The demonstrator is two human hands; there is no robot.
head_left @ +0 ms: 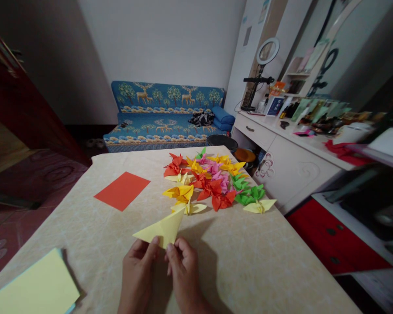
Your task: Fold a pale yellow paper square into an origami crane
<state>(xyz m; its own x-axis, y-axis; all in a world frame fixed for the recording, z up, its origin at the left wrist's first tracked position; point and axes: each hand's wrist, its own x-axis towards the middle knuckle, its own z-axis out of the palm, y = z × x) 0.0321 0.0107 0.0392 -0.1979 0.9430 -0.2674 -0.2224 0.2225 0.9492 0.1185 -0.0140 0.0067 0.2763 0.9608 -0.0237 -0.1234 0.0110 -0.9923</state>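
My left hand [138, 272] and my right hand [183, 268] sit close together near the front edge of the beige table [249, 261]. Both pinch the lower corner of a folded yellow paper [162, 227], which is shaped like a triangle and lifted a little off the table. Beyond it lies a pile of several folded paper cranes [212, 181] in red, yellow, pink, orange and green. A flat red sheet [122, 190] lies to the left of the pile.
A stack of yellow paper [32, 290] lies at the table's front left corner. A blue patterned sofa [165, 115] stands behind the table. A white dresser [291, 152] with a ring light [267, 51] and clutter runs along the right.
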